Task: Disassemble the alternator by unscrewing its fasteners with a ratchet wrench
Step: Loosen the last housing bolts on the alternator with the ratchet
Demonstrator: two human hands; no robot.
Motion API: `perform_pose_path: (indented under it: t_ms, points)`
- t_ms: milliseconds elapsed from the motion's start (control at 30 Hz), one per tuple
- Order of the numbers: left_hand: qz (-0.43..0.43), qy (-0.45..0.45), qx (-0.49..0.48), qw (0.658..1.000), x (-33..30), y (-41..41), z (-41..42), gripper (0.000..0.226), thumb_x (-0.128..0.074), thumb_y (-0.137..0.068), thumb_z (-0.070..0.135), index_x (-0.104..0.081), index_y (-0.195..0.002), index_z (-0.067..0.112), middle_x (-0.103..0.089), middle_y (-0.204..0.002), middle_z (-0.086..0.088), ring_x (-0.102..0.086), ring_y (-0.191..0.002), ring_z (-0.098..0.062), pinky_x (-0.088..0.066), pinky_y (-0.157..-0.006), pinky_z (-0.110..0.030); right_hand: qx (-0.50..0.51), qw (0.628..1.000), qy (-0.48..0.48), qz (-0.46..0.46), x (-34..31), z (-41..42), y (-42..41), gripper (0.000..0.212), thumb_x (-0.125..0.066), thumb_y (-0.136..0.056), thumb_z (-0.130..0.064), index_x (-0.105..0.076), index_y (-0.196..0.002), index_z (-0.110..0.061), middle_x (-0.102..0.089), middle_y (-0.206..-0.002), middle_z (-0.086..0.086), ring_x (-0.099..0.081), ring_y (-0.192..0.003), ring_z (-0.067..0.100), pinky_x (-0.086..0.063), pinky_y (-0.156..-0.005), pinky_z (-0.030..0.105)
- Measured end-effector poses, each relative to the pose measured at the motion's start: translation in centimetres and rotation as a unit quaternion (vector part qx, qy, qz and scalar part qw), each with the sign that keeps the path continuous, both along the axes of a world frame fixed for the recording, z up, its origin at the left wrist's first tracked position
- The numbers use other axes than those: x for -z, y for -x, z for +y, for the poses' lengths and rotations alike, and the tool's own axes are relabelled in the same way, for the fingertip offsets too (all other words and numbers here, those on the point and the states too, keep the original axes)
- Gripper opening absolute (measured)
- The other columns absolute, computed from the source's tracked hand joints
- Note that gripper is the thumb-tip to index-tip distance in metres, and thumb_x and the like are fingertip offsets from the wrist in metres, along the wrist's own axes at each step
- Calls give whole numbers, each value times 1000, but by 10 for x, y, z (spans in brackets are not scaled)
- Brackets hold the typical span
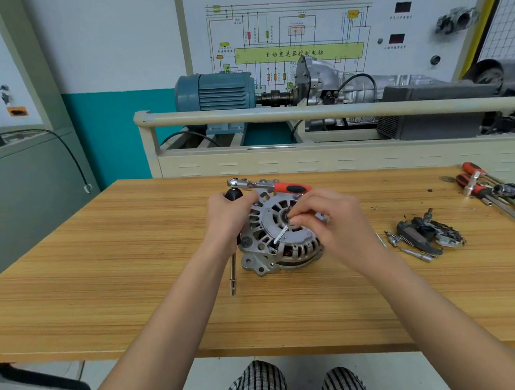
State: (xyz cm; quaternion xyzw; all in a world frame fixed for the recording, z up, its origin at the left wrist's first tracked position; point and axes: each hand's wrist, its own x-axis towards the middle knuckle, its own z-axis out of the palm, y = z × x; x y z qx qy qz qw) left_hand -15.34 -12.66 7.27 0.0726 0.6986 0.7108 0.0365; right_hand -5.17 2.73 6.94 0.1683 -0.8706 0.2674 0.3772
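A silver alternator point(278, 238) lies flat on the wooden table point(103, 264), its ribbed end frame facing up. My left hand point(230, 216) grips its left side, partly over a black-handled driver point(233, 271) whose steel shaft points toward me. My right hand point(330, 220) pinches a long thin bolt point(281, 235) that slants out of the alternator's housing. A ratchet wrench point(267, 185) with a red and black handle lies just behind the alternator, held by neither hand.
Removed alternator parts point(427, 235) and loose bolts point(410, 247) lie to the right. More red-handled tools and sockets point(497, 189) sit at the far right edge. A training bench with a blue motor point(216, 91) stands behind the table.
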Motion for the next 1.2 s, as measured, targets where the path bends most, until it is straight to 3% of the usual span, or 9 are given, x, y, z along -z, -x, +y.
perform_pose_path:
  t_ms: [133,267,400,467,600,667,967,1100,1200]
  points:
    - [48,-48,60,996,-34,-20,14,18,-63,-85,11,-47,-77,12,-38,-58,-1,-33,-49,-14,-29,-47,-25,80,991,99,27,-6,33,-18,9,-72,-81,-11,-73,-88,-17,-66,-80,-12,-61,-75,3,-48,-73,12]
    - [0,-118,162,980,-57,-40,52,24,-60,-86,12,-46,-68,18,-42,-52,4,-37,-43,-10,-32,-41,-20,186,962,197,21,4,93,-38,10,-73,-81,-17,-72,-87,-25,-64,-77,-22,-60,-73,-7,-45,-68,7]
    - [-46,-123,229,965,-55,-49,101,22,-54,-89,16,-45,-69,17,-43,-52,4,-37,-43,-10,-32,-42,-19,317,914,248,-55,41,156,-51,7,-72,-83,-18,-74,-90,-16,-66,-75,-14,-59,-68,-7,-49,-70,14]
    - [-49,-118,239,963,-49,-52,127,22,-52,-89,16,-46,-69,16,-44,-52,5,-37,-43,-9,-33,-42,-19,362,886,273,-93,63,178,-54,11,-72,-84,-18,-75,-93,-11,-69,-82,-5,-63,-75,4,-50,-76,22]
    - [-47,-115,249,961,-35,-54,169,21,-51,-90,16,-47,-69,16,-44,-53,5,-38,-44,-9,-33,-44,-20,381,864,298,-143,95,201,-55,8,-73,-84,-15,-76,-90,-11,-68,-80,-4,-61,-75,5,-43,-69,17]
    - [-47,-116,251,960,-28,-53,184,21,-52,-90,15,-47,-70,16,-45,-53,5,-38,-45,-9,-34,-45,-20,386,863,286,-158,104,206,-54,8,-73,-83,-15,-76,-90,-12,-66,-79,-6,-58,-72,2,-41,-64,13]
    - [-32,-152,241,958,-20,-46,187,17,-50,-92,12,-46,-75,14,-45,-56,5,-39,-49,-11,-34,-48,-22,416,868,197,-186,103,204,-51,12,-75,-81,-18,-77,-93,-14,-73,-89,-2,-57,-78,6,-43,-73,20]
    - [2,-199,221,955,-32,-40,160,19,-48,-92,10,-42,-74,13,-44,-56,4,-37,-49,-12,-33,-47,-22,369,901,197,-113,74,171,-34,12,-72,-84,-20,-76,-94,-14,-70,-82,-7,-59,-73,2,-51,-77,23]
    - [35,-235,188,953,-46,-31,127,22,-48,-91,9,-41,-70,14,-43,-55,4,-36,-47,-12,-31,-47,-23,282,934,195,-99,49,132,-14,12,-70,-86,-23,-75,-94,-15,-64,-75,-14,-57,-69,-7,-45,-68,10]
